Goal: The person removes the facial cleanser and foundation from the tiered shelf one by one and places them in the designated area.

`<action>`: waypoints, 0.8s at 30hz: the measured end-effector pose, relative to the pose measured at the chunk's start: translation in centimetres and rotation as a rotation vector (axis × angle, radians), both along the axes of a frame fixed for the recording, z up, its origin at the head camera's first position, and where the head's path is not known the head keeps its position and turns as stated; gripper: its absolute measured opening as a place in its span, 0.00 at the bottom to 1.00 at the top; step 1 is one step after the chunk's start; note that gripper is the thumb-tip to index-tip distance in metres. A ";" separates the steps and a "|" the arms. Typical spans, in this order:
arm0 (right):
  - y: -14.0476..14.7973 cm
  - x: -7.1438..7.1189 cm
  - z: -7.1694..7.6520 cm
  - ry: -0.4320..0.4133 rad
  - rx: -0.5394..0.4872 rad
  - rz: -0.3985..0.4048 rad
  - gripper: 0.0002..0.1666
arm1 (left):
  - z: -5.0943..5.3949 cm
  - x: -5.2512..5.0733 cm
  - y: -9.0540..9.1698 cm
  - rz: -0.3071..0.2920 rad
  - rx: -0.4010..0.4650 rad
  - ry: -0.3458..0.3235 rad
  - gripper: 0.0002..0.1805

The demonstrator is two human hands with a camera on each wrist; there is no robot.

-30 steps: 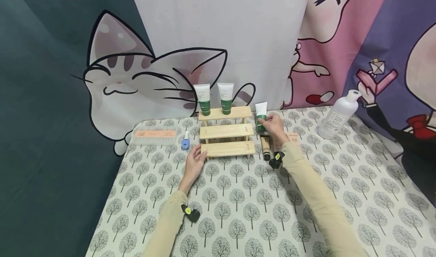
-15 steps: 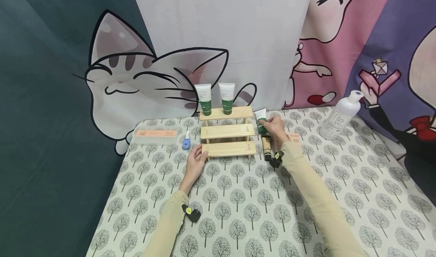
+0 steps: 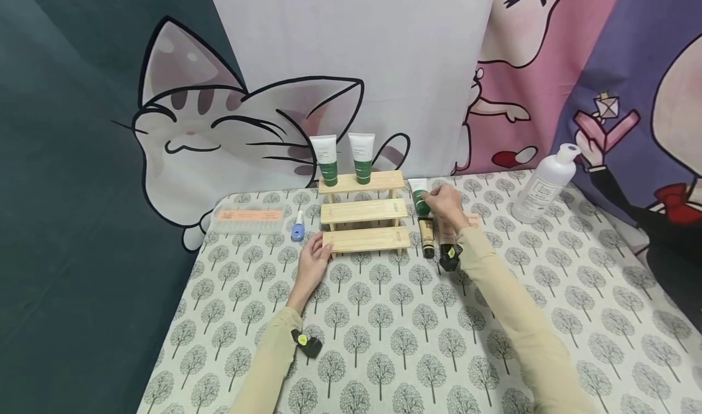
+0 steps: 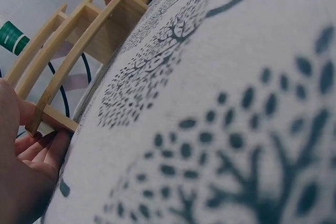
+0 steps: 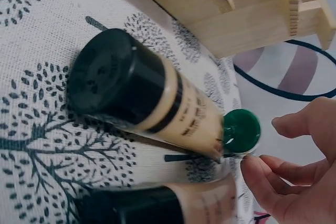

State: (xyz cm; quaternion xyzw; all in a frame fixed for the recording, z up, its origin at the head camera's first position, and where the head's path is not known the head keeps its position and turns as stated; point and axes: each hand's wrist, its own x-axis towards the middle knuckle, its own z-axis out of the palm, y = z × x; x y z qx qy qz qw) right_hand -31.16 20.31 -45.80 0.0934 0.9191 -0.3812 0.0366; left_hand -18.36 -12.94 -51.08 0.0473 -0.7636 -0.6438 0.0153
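Observation:
My left hand (image 3: 311, 260) holds the left end of the lowest step of a three-step wooden display stand (image 3: 364, 239); in the left wrist view its thumb lies over the board, fingers beneath. Two white-and-green squeeze tubes (image 3: 328, 158) stand upright on the top step. A third white-and-green tube (image 3: 419, 197) lies on the table right of the stand, its green cap (image 5: 242, 130) towards the right wrist camera. Beside that cap my right hand (image 3: 445, 202) has thumb and fingers spread apart, with nothing between them.
Below the third tube lie a beige tube with a black cap (image 3: 427, 238) and another beige tube (image 5: 205, 203), near a pinkish box (image 3: 473, 220). A white pump-less bottle (image 3: 544, 185) stands far right. Left are a blue-and-white small bottle (image 3: 298, 228) and a clear case (image 3: 249, 220).
The third tube has gone from upright in my right hand to lying on the table, and the right fingers have come off it. My left hand has stayed on the stand.

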 end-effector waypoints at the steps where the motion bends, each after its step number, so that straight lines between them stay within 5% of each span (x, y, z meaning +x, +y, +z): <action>1: 0.0 0.1 0.2 0.003 -0.003 0.004 0.24 | 0.0 0.0 0.0 0.004 -0.001 -0.005 0.31; 11: -1.0 0.9 3.0 0.129 -0.053 0.041 0.27 | -0.3 0.0 0.0 0.012 0.000 -0.010 0.31; 17: -2.5 1.4 4.7 0.155 -0.127 0.018 0.27 | -0.3 0.0 0.1 0.001 0.008 -0.016 0.31; 24: -4.7 2.2 6.0 0.279 -0.253 0.062 0.25 | -0.2 0.1 0.1 0.004 0.000 -0.015 0.31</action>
